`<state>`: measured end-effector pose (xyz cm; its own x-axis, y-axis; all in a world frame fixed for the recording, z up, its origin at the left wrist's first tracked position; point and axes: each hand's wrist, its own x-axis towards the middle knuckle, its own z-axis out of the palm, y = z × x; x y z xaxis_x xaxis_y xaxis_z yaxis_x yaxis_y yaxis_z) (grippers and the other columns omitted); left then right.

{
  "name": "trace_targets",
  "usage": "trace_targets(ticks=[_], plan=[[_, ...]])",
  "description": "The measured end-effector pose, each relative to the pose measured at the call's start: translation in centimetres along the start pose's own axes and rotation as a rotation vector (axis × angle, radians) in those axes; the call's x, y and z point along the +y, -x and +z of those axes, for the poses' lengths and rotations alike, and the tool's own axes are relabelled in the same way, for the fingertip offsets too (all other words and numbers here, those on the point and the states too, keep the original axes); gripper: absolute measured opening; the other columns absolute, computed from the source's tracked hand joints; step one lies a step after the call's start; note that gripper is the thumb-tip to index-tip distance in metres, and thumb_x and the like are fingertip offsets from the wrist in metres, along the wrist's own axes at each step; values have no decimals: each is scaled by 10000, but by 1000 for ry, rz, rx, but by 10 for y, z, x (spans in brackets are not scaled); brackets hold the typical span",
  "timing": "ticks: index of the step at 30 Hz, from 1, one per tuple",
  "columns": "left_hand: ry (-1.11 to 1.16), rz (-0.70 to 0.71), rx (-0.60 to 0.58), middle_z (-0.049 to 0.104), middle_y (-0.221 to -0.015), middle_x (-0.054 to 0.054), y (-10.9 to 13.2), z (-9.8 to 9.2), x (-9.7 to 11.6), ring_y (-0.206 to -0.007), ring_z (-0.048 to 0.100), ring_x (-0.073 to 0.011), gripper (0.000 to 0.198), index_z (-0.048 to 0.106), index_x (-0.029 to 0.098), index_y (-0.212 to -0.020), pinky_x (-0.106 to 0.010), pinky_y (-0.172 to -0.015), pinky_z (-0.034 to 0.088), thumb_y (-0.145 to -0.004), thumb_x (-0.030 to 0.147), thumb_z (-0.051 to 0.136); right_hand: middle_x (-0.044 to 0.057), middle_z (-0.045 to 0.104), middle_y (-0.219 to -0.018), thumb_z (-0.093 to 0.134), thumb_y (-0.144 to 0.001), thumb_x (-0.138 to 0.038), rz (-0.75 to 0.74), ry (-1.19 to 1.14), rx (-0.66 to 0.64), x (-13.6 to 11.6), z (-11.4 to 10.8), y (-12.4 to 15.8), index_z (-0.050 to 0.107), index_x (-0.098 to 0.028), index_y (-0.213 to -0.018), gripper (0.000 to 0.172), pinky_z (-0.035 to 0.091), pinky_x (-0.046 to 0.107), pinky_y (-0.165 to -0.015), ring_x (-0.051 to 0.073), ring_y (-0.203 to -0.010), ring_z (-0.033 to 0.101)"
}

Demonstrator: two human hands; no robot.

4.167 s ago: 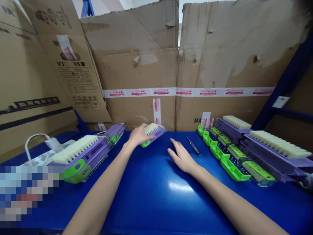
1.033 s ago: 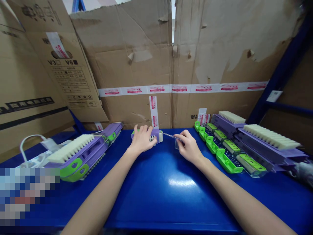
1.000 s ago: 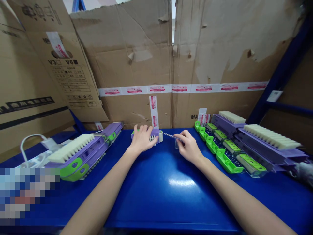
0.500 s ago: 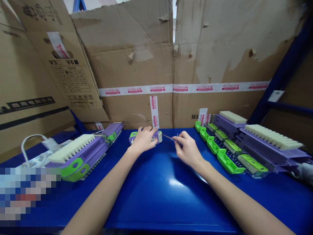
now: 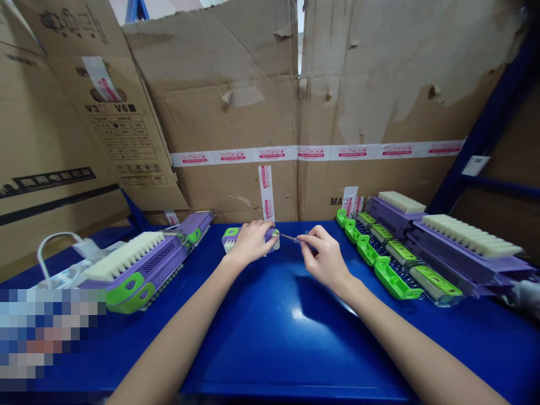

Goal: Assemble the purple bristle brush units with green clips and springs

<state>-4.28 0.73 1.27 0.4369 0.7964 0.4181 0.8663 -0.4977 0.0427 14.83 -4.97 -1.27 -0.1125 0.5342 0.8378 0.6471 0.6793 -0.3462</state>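
Brush: purple and green, near the middle of the tabletop's far edge.
Left hand: clamped over the brush.
Screwdriver: tip at the brush's right end; contact unclear.
Right hand: pinching the screwdriver, apart from the left hand.
Green caps: in a row, toward the right edge.
Larger brushes: beyond the caps, bristles up.
Cardboard: upright behind the far edge.

Beyond my left hand I see a cardboard wall crossed by white tape. Well left of that hand are a printed box, a white plug and cord. Far right of my right hand, a blue post bears a white label.
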Motion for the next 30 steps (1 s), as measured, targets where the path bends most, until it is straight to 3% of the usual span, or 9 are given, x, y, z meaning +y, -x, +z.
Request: trace_targets(ticks=[7, 14, 19, 30], plan=[[-32, 29, -18, 636, -1105, -60, -1, 2, -2, -1049, 572, -244, 329, 611, 254, -1142, -378, -894, 412, -883, 422, 498, 61, 558, -790, 472, -858, -155, 134, 86, -116, -2, 2, 1, 701, -120, -909, 237, 466, 257, -679, 144, -701, 556], [-55, 26, -20, 635, -1088, -58, -1, 3, -2, -1019, 572, -243, 327, 629, 284, -1154, -379, -884, 407, -891, 416, 486, 119, 624, -987, 386, -909, -156, 239, 152, -387, -10, 14, 12, 575, -96, -1189, 343, 468, 302, -839, 200, -898, 604], [-71, 20, -5, 627, -1066, -64, -2, 4, -2, -1012, 566, -242, 319, 639, 298, -1150, -377, -875, 405, -888, 400, 488, 144, 622, -1044, 354, -919, -136, 292, 182, -500, -20, 19, 14, 485, -67, -1291, 401, 462, 313, -872, 216, -958, 607], [-49, 3, -36, 624, -1046, -62, -7, 2, -3, -1021, 559, -243, 299, 654, 293, -1102, -371, -882, 407, -864, 406, 515, 122, 637, -1006, 363, -915, -134, 297, 223, -524, -20, 20, 15, 481, -92, -1289, 394, 457, 289, -849, 202, -933, 620]])
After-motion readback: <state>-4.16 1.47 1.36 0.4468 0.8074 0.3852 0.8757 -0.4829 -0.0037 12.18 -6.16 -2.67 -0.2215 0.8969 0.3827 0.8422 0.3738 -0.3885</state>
